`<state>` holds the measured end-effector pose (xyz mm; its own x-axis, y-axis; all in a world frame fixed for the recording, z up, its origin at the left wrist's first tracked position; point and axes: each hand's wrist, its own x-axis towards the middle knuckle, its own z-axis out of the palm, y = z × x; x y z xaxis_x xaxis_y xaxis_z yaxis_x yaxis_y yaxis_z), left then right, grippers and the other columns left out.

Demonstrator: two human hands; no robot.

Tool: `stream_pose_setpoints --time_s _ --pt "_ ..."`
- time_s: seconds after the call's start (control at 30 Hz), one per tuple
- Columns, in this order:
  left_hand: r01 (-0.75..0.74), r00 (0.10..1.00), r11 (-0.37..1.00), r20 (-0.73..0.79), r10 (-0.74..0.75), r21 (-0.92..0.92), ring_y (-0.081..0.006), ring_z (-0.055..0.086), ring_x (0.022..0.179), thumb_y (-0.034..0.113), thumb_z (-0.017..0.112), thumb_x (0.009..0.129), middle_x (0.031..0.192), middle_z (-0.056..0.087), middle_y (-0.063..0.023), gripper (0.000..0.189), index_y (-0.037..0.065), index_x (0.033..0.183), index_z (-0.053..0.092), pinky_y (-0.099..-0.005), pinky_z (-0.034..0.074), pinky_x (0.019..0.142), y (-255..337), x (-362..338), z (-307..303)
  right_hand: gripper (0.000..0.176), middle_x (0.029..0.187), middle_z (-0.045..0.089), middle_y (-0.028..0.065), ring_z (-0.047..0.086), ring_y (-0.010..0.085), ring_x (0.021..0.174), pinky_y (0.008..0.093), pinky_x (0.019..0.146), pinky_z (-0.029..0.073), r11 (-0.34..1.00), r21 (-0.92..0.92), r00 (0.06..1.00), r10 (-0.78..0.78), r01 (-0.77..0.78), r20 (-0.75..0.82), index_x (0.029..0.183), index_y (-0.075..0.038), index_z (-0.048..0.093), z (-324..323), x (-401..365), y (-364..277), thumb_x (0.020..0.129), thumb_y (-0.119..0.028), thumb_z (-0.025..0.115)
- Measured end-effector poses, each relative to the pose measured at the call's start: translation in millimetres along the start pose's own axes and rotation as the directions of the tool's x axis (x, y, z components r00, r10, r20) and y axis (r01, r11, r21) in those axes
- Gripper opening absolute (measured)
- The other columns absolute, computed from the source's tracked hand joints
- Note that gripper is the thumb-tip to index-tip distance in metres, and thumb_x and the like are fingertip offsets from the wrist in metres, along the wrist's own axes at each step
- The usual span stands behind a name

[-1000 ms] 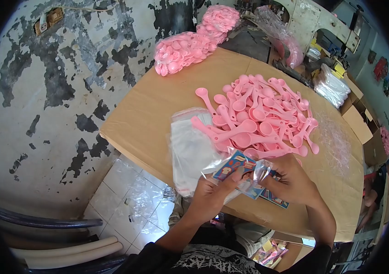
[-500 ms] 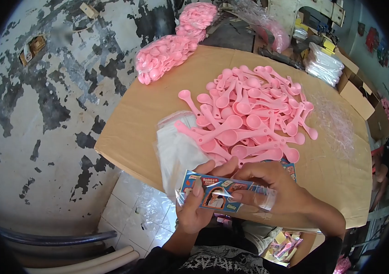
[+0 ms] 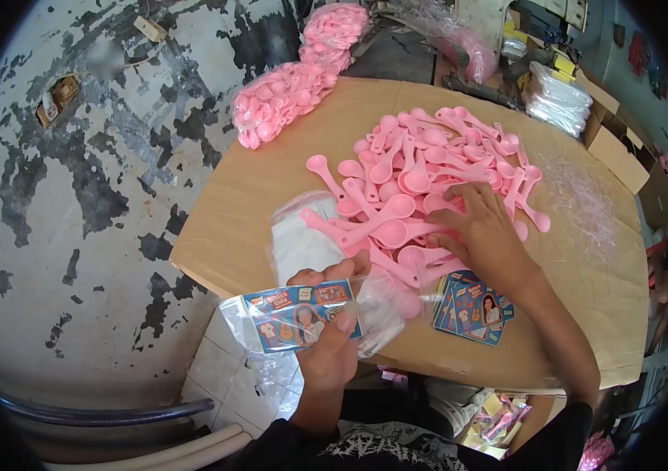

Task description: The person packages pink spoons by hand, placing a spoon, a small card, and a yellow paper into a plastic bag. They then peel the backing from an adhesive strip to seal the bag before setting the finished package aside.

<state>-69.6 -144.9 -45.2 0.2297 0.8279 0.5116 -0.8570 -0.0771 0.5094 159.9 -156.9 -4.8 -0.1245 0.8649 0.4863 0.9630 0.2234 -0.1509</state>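
My left hand [image 3: 330, 337] grips a clear plastic bag with a blue printed card [image 3: 302, 318] inside, thumb across its front. The bag's loose end spreads past both sides of the card. My right hand [image 3: 483, 231] reaches over the near right of a pile of pink measuring spoons [image 3: 396, 169], thumb and fingers apart and curved around a spoon bowl. Whether they press on it is hard to make out. Below that wrist lies a small stack of blue printed cards [image 3: 471, 310]. A stack of clear plastic bags [image 3: 302, 235] lies left of the spoons, partly under them.
Bagged pink spoons [image 3: 283, 102] sit at the table's far left. Plastic strands [image 3: 581, 204] lie on the right of the brown-covered table [image 3: 232, 204]. An open cardboard box [image 3: 616, 153] and a stack of packed plastic [image 3: 557, 98] stand beyond. Peeling wall [image 3: 91, 235] is on the left.
My right hand has let go of the bag and moved up to the spoon pile. My left hand has carried the bagged card left, uncovering the card stack.
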Motion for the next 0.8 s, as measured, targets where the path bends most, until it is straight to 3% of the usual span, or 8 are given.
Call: stream_pose_setpoints --time_s 0.13,0.23,0.33,0.47,0.57,0.6,0.7,0.8 --pt "-0.02 0.999 0.994 -0.038 0.024 0.105 -0.0422 0.043 0.131 0.003 0.06 0.086 0.137 0.053 -0.0147 0.052 0.01 0.132 0.039 -0.057 0.025 0.113 1.2 1.5 -3.5 0.024 0.107 0.061 0.0094 0.055 0.0283 0.105 0.0421 0.089 0.045 0.997 -0.077 0.998 0.025 -0.02 0.063 0.1 -0.005 0.065 -14.1 -1.7 0.4 0.084 -0.022 0.07" --pt "-0.053 0.993 0.993 -0.101 0.064 0.108 -0.0421 0.043 0.131 0.002 0.059 0.087 0.137 0.053 -0.0154 0.051 0.01 0.133 0.039 -0.0564 0.026 0.113 5.1 3.0 -6.8 0.02 0.095 0.065 0.0086 0.063 0.0244 0.085 0.0371 0.077 0.049 0.888 0.21 0.878 0.321 -0.409 0.354 0.101 -0.003 0.063 -50.8 2.6 -5.0 0.088 -0.017 0.068" --pt "-0.063 0.983 0.991 -0.162 0.082 0.121 -0.042 0.043 0.131 0.003 0.059 0.087 0.137 0.052 -0.0165 0.051 0.009 0.134 0.039 -0.0561 0.027 0.113 9.4 4.1 -7.9 0.015 0.085 0.066 0.0077 0.063 0.0194 0.068 0.0304 0.065 0.049 0.807 0.483 0.932 0.216 -0.339 0.293 0.099 -0.001 0.062 -69.2 -1.2 -8.3 0.089 -0.011 0.066" --pt "-0.027 0.986 0.996 -0.161 0.041 0.085 -0.0409 0.042 0.132 0.005 0.061 0.087 0.14 0.049 -0.0171 0.052 0.009 0.134 0.039 -0.0558 0.028 0.112 7.2 4.2 -1.0 0.018 0.089 0.065 0.009 0.063 0.0164 0.078 0.0286 0.067 0.049 0.792 0.588 0.977 0.044 -0.162 0.21 0.102 -0.001 0.061 -76.3 -6.3 -35.4 0.089 -0.012 0.067" --pt "0.071 0.99 0.997 -0.117 -0.075 -0.034 -0.0377 0.04 0.134 0.007 0.062 0.087 0.141 0.046 -0.0156 0.053 0.011 0.135 0.038 -0.0537 0.03 0.112 0.3 -1.3 4.8 0.026 0.09 0.066 0.0092 0.065 0.0182 0.08 0.0303 0.069 0.051 0.691 0.703 0.967 -0.023 -0.168 0.253 0.109 -0.002 0.059 -72.1 -7.7 -54.7 0.088 -0.014 0.068" --pt "0.096 0.991 0.988 -0.085 -0.107 -0.125 -0.0363 0.039 0.135 0.004 0.061 0.088 0.141 0.046 -0.0161 0.053 0.011 0.135 0.037 -0.0519 0.03 0.112 -3.7 -2.8 8.8 0.035 0.091 0.066 0.0114 0.067 0.0222 0.08 0.0304 0.071 0.052 0.699 0.714 0.972 -0.142 -0.037 0.19 0.115 -0.003 0.056 -68.1 -5.3 -58.3 0.085 -0.014 0.07" --pt "0.219 0.961 0.895 -0.074 -0.267 -0.388 -0.0358 0.037 0.137 0.004 0.06 0.089 0.142 0.043 -0.0161 0.056 0.012 0.138 0.034 -0.0509 0.031 0.112 -7.6 -10.9 17.0 0.033 0.089 0.068 0.0131 0.068 0.0236 0.075 0.0286 0.067 0.052 0.758 0.607 0.927 -0.01 -0.237 0.375 0.111 -0.004 0.061 -82.1 -0.1 -88.9 0.082 -0.014 0.073" --pt "0.295 0.952 0.751 0.112 -0.286 -0.591 -0.0357 0.034 0.139 0.007 0.06 0.092 0.146 0.039 -0.0153 0.057 0.015 0.141 0.031 -0.0514 0.031 0.113 -14.8 -13.8 15.3 0.027 0.085 0.069 0.0131 0.068 0.0243 0.069 0.0293 0.06 0.051 0.867 0.498 0.958 -0.119 -0.029 0.262 0.104 -0.006 0.066 -100.2 5.0 -82.4 0.08 -0.014 0.075"
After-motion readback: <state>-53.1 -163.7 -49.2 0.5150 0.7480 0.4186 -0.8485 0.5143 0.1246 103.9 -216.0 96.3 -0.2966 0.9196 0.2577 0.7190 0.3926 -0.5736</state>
